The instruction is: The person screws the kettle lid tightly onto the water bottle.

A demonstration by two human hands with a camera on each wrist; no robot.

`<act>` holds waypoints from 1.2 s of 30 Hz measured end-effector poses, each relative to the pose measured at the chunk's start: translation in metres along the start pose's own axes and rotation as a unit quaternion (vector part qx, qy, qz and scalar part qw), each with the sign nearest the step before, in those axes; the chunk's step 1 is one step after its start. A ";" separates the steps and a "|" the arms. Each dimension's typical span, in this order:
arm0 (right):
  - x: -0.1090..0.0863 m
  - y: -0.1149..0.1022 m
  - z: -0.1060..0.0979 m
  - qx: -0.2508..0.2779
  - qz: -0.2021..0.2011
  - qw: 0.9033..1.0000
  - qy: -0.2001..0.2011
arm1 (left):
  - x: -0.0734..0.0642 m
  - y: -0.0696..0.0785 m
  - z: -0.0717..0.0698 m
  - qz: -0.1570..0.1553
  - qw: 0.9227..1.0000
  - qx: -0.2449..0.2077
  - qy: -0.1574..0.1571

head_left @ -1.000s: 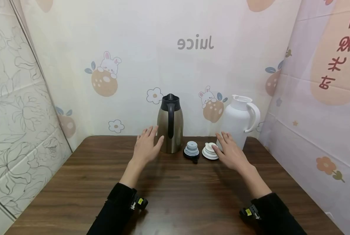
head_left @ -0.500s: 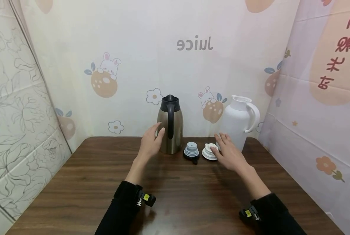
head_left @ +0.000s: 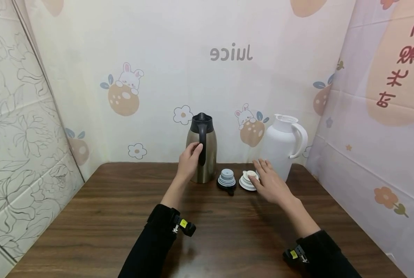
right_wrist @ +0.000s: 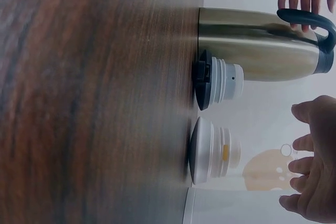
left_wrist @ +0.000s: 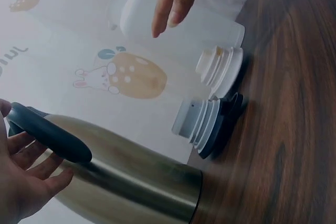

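Note:
In the head view a gold vacuum jug (head_left: 211, 154) with a black collar and black handle (head_left: 202, 133) stands upright at the table's back. My left hand (head_left: 187, 166) is at that handle; in the left wrist view its fingers (left_wrist: 44, 169) reach between handle and body, not curled round. A white vacuum jug (head_left: 278, 146) stands to the right. Between the jugs lie two upturned stoppers: a pale blue-grey one on a black cap (head_left: 227, 177) and a white one (head_left: 246, 185). My right hand (head_left: 271, 183), fingers extended, is beside the white stopper, before the white jug.
The dark wooden table (head_left: 210, 239) has its back edge against a printed wall sheet (head_left: 158, 77). Another printed sheet (head_left: 363, 162) closes the right side. A floral panel (head_left: 29, 135) stands at the left.
My left hand has moved right from beside the gold jug, and its fingers are now behind the handle. The right hand has barely moved; jugs and stoppers stay in place.

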State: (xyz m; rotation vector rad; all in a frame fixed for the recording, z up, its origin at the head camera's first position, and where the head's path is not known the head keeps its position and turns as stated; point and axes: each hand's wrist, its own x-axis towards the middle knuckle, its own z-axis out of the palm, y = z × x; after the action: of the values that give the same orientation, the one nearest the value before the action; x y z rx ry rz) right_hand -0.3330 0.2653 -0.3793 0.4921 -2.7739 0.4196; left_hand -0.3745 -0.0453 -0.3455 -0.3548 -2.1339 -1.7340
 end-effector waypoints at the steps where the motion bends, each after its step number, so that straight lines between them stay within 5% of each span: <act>1: 0.000 0.000 0.000 0.000 0.000 1.000 -0.002 | 0.001 0.000 0.001 -0.001 1.000 -0.006 0.002; 7: 0.000 -0.001 0.000 0.003 0.004 1.000 -0.005 | 0.008 0.001 0.005 -0.003 0.999 -0.036 -0.007; 17: -0.001 -0.001 0.004 -0.003 0.001 1.000 -0.017 | 0.005 -0.001 0.007 -0.014 1.000 -0.022 0.009; 36: 0.000 0.001 0.003 -0.001 -0.006 1.000 -0.019 | -0.005 0.004 -0.027 -0.028 0.998 -0.061 0.014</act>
State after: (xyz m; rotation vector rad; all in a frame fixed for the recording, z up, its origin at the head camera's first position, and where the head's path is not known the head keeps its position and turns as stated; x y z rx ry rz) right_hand -0.3343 0.2652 -0.3822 0.5206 -2.8060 0.4086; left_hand -0.3647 -0.0710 -0.3397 -0.3034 -2.0418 -1.8938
